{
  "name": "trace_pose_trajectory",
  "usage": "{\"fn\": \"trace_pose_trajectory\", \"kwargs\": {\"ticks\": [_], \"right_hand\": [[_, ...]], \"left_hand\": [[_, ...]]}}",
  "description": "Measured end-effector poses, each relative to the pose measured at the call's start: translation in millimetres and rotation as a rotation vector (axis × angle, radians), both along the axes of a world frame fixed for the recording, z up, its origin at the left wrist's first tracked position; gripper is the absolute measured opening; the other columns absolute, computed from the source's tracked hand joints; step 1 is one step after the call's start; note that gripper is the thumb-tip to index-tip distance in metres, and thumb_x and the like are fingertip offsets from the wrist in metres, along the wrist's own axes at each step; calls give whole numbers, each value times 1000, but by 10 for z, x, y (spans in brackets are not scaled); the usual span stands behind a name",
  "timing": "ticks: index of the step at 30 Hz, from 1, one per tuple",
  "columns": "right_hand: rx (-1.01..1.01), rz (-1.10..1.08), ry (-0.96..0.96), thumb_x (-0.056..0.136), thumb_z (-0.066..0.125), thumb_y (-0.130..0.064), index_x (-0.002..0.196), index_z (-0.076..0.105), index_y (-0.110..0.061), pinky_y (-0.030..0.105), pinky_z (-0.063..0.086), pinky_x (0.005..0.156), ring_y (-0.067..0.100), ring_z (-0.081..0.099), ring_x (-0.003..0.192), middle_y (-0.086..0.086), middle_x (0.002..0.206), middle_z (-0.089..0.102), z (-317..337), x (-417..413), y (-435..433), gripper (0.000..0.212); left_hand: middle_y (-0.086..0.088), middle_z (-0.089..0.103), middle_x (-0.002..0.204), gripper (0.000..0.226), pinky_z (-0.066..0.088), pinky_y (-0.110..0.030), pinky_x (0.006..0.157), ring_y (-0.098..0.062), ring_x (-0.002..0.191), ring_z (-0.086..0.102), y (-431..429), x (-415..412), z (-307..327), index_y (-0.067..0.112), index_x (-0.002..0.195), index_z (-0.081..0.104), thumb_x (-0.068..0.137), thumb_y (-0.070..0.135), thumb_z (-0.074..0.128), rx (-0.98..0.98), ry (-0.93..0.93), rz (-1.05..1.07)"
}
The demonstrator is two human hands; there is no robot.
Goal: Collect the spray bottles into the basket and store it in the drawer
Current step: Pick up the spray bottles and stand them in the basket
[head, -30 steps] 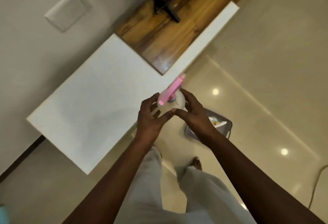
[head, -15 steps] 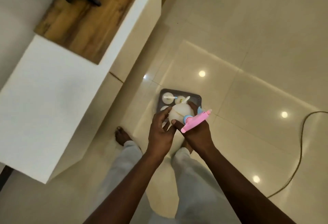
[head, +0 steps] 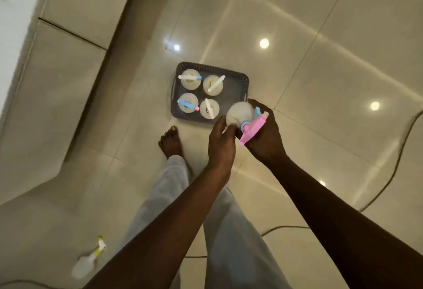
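A pink-topped spray bottle (head: 243, 115) is held in both hands above the near right corner of the dark basket (head: 243, 81), which sits on the glossy tiled floor (head: 320, 64). The right hand (head: 266, 135) is wrapped around the neck and pink trigger head, fingers curled in a firm hold, while the left hand (head: 221, 144) is pressed to the pale round body, its fingertips steadying it from the near side. Four spray bottles (head: 198, 96) are seen standing upright in the basket in two rows, filling its left part; the right strip of the basket is left bare, and that is judged to be where this one belongs. The step in hand is taken to be the loading of the fifth bottle. What is called for next is a lowering of the bottle, base first and turned upright, into the free space, without the standing bottles being knocked over by the pink nozzle. One more bottle with a yellow-green trigger (head: 88, 259) is spotted lying on its side on the floor at the lower left, well apart from the basket, so the collecting is judged not yet complete. The white cabinet front (head: 57, 64) is seen at the left, its drawers closed; storage is still to come. A cable (head: 393, 174) trails across the floor at the right, and care is advised near it when the basket is carried.
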State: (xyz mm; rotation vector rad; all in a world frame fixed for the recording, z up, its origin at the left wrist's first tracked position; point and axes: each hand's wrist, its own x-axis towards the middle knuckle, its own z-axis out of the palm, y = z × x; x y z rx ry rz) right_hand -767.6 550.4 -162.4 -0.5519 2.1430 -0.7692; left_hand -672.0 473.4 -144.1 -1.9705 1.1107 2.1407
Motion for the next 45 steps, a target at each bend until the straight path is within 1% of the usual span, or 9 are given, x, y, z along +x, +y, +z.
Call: {"fn": "trace_pose_trajectory", "kwargs": {"ticks": [5, 8, 11, 15, 20, 25, 33, 40, 45], "right_hand": [[90, 91, -4, 94, 76, -11, 134, 59, 11, 22, 46, 106, 23, 60, 114, 26, 134, 63, -936, -303, -86, 48], [107, 117, -2, 99, 69, -11, 106, 62, -3, 38, 50, 89, 4, 57, 83, 3, 91, 62, -1485, -465, -195, 13], [133, 137, 21, 101, 64, -17, 103, 59, -7, 25, 40, 86, -2, 42, 74, -7, 87, 48, -1998, -603, -313, 12], [184, 90, 30, 94, 60, -13, 84, 58, 11, 41, 48, 76, 29, 56, 74, 20, 83, 58, -2511, -715, -458, 26], [168, 16, 32, 91, 59, -10, 65, 47, -8, 9, 29, 57, 14, 44, 58, 4, 66, 48, -2979, -774, -546, 29], [107, -24, 13, 94, 63, -19, 102, 60, -11, 32, 50, 73, 23, 64, 88, 10, 97, 65, -3217, -800, -661, 12], [97, -84, -8, 90, 63, -24, 86, 51, -31, 35, 52, 80, 20, 64, 88, -4, 89, 61, -3254, -815, -724, 15], [98, -182, -14, 85, 79, -38, 107, 57, -50, -2, 44, 74, -22, 60, 89, -35, 96, 64, -2863, -712, -551, 33], [209, -253, -67, 85, 80, -13, 143, 62, -19, 36, 54, 106, 15, 63, 128, -2, 142, 68, -2242, -427, -266, 61]], "left_hand": [[-12, 56, 154, 57, 44, -55, 118, -34, 140, 55, 33, -338, -902, 24, 156, 45, 101, 35, 53, 40, -23, 32], [-13, 50, 159, 55, 41, -52, 121, -31, 145, 49, 3, -519, -1428, 15, 158, 41, 106, 33, 49, 15, -31, -4], [-15, 50, 159, 54, 40, -52, 121, -32, 146, 49, -37, -704, -1895, 13, 157, 43, 107, 33, 46, 41, -24, 16], [-17, 63, 143, 44, 45, -51, 117, -32, 132, 60, -124, -888, -2405, 8, 143, 57, 107, 30, 45, 61, -18, 94], [-20, 68, 132, 44, 50, -51, 112, -33, 124, 65, -185, -1050, -2895, 4, 133, 65, 105, 33, 47, 82, -48, 136], [-23, 69, 128, 46, 52, -53, 109, -36, 121, 66, -264, -1132, -3175, 1, 129, 66, 104, 35, 47, 97, -37, 143], [-23, 70, 125, 45, 53, -53, 107, -36, 117, 67, -318, -1182, -3211, 2, 127, 65, 103, 34, 45, 80, -38, 153], [-23, 64, 141, 52, 46, -52, 117, -37, 132, 61, -267, -1089, -2824, 4, 142, 58, 101, 34, 44, 103, 37, 215], [-14, 59, 147, 41, 40, -26, 103, -30, 137, 54, -231, -778, -2208, 6, 148, 54, 110, 20, 44, -28, 30, 51]]}}
